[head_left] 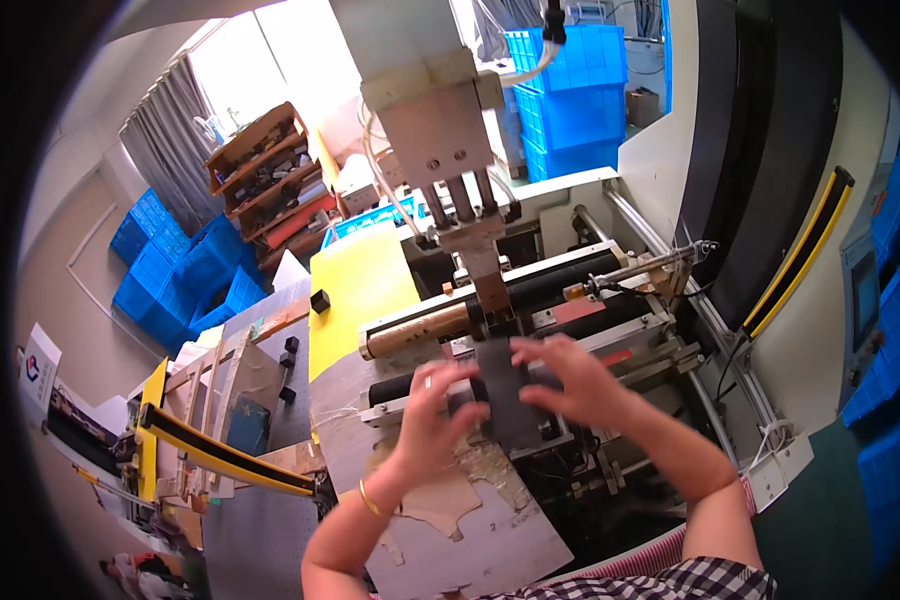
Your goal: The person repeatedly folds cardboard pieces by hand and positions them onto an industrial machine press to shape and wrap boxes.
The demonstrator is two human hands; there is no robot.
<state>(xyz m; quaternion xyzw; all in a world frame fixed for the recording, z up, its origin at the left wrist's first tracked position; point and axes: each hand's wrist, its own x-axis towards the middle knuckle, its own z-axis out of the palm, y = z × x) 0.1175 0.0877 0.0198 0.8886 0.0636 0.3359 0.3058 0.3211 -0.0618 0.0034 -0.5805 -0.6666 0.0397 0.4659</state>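
Note:
A dark grey flat piece, apparently card or sheet point(511, 400), lies under the machine's metal pressing head point(475, 235). My left hand point(436, 412) is at its left edge, thumb and forefinger spaced along that side, with a ring on one finger and a yellow bangle at the wrist. From the right, my right hand point(580, 382) reaches in, its bent fingertips and thumb on the piece's right edge. How firmly either hand grips cannot be seen. Behind the fingers runs a brown-wrapped roller point(420, 330). The piece's underside is hidden.
A yellow sheet point(365, 290) bears a small black block point(319, 301); more black blocks point(288, 352) sit on the left table. Yellow-and-black bars point(225, 452) flank the machine. Blue crates point(570, 100) stack behind, near a wooden shelf point(270, 180). A control screen point(863, 290) is at right.

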